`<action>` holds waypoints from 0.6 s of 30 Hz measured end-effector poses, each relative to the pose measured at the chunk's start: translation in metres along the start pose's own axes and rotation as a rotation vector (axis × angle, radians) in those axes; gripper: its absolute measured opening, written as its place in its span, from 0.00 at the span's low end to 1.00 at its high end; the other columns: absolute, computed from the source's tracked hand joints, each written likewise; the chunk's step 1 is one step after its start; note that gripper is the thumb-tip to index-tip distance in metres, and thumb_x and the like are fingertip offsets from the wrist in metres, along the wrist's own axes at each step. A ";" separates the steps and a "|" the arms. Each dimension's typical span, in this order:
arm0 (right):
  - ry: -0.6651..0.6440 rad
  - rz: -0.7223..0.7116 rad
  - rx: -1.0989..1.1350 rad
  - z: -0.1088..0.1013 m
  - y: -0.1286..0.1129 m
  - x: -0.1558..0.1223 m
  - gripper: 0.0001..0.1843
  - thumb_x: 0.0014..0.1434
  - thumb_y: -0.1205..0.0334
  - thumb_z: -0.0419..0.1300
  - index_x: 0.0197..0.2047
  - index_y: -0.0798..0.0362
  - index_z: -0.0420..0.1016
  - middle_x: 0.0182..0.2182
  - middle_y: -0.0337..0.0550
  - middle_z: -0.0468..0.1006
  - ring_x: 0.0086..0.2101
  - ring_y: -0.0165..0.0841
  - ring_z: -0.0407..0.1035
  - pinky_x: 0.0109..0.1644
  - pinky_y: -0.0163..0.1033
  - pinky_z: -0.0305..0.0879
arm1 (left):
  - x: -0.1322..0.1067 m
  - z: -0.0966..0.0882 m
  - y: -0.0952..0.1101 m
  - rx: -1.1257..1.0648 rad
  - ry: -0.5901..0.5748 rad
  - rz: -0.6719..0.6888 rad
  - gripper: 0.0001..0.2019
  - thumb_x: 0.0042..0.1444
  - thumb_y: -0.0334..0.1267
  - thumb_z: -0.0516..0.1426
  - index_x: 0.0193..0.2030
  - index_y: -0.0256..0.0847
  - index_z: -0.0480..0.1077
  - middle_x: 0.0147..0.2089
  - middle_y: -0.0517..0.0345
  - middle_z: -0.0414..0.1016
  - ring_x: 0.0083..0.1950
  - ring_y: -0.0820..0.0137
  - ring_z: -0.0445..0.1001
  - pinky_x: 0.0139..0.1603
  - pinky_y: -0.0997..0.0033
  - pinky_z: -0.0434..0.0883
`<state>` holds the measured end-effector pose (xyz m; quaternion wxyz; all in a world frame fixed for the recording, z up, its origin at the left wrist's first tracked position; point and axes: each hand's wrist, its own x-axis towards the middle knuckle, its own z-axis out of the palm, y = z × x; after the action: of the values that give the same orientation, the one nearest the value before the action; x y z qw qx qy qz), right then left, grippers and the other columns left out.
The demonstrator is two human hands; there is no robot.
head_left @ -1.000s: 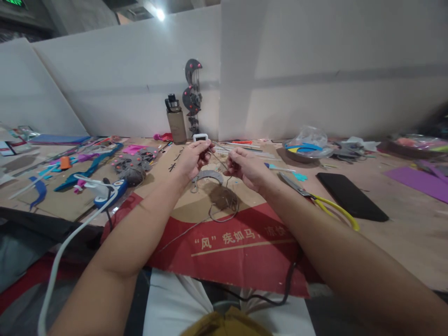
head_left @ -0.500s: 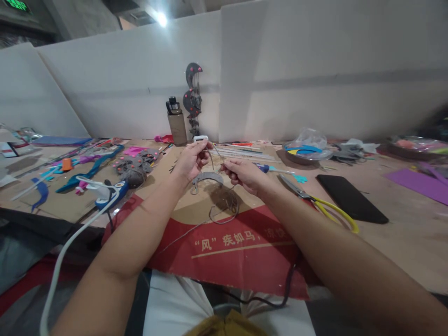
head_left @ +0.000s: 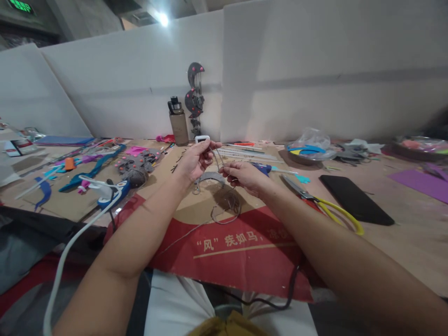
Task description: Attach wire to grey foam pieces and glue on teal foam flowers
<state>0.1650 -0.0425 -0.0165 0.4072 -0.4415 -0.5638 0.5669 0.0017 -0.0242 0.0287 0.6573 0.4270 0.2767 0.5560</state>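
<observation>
Between my two hands runs a thin grey yarn (head_left: pixel 220 161), lifted above the cardboard. My left hand (head_left: pixel 196 161) pinches it between thumb and fingertips. A little lower and to the right, my right hand (head_left: pixel 243 176) grips the yarn too, its fingers closed. Just beneath them lies a grey curved piece (head_left: pixel 210 177), shaped like an arc, with a small yarn loop at its left end. Loose coils of yarn (head_left: pixel 227 215) rest on the cardboard (head_left: pixel 245 270), whose near part is red with printed characters.
Yellow-handled scissors (head_left: pixel 336 214) and a black phone-like slab (head_left: pixel 355 199) lie on the right. Behind stand a bottle (head_left: pixel 178 128) and a hanging string of dark crescents (head_left: pixel 193 100). A power strip (head_left: pixel 114 193) with a white cable and a grey yarn ball (head_left: pixel 136 176) are on the left.
The yarn between my hands now bends into a loop, where before it stretched straighter. Both hands stay pinched in nearly the same place. The view has shifted slightly.
</observation>
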 end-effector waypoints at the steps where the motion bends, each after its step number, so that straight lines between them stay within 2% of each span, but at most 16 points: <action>1: 0.004 0.001 0.015 0.000 0.000 0.000 0.06 0.58 0.63 0.60 0.32 0.54 0.77 0.26 0.40 0.69 0.25 0.25 0.60 0.26 0.32 0.56 | 0.000 0.001 0.000 0.001 0.000 -0.005 0.08 0.58 0.35 0.59 0.30 0.33 0.73 0.34 0.53 0.79 0.21 0.85 0.64 0.17 0.85 0.57; 6: -0.010 0.015 0.165 0.000 0.001 0.000 0.06 0.56 0.60 0.62 0.33 0.54 0.78 0.28 0.41 0.72 0.24 0.25 0.60 0.27 0.33 0.55 | -0.001 0.002 0.000 0.015 0.019 -0.019 0.09 0.58 0.35 0.59 0.29 0.34 0.72 0.36 0.52 0.79 0.20 0.86 0.64 0.17 0.84 0.58; 12: -0.107 -0.013 0.301 0.001 -0.002 -0.002 0.12 0.55 0.54 0.64 0.36 0.55 0.76 0.29 0.38 0.71 0.25 0.23 0.59 0.27 0.31 0.53 | -0.002 0.002 -0.001 0.000 -0.021 -0.001 0.09 0.58 0.35 0.59 0.28 0.33 0.72 0.34 0.52 0.79 0.20 0.85 0.65 0.16 0.83 0.59; 15: -0.104 -0.037 0.281 0.005 0.000 -0.003 0.15 0.50 0.53 0.67 0.33 0.55 0.73 0.29 0.37 0.70 0.25 0.22 0.59 0.26 0.31 0.51 | -0.003 0.004 -0.001 0.015 -0.009 -0.005 0.09 0.59 0.35 0.59 0.29 0.33 0.72 0.30 0.55 0.77 0.20 0.85 0.64 0.17 0.84 0.59; 18: -0.094 -0.082 0.238 0.009 0.002 -0.004 0.17 0.46 0.53 0.69 0.27 0.55 0.67 0.24 0.34 0.67 0.24 0.23 0.57 0.25 0.31 0.47 | -0.005 0.005 -0.002 0.030 -0.004 -0.021 0.09 0.59 0.34 0.58 0.29 0.33 0.72 0.29 0.56 0.76 0.21 0.85 0.65 0.18 0.85 0.60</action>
<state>0.1581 -0.0490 -0.0188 0.4526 -0.3398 -0.5285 0.6327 0.0061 -0.0300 0.0293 0.6572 0.4350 0.2881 0.5439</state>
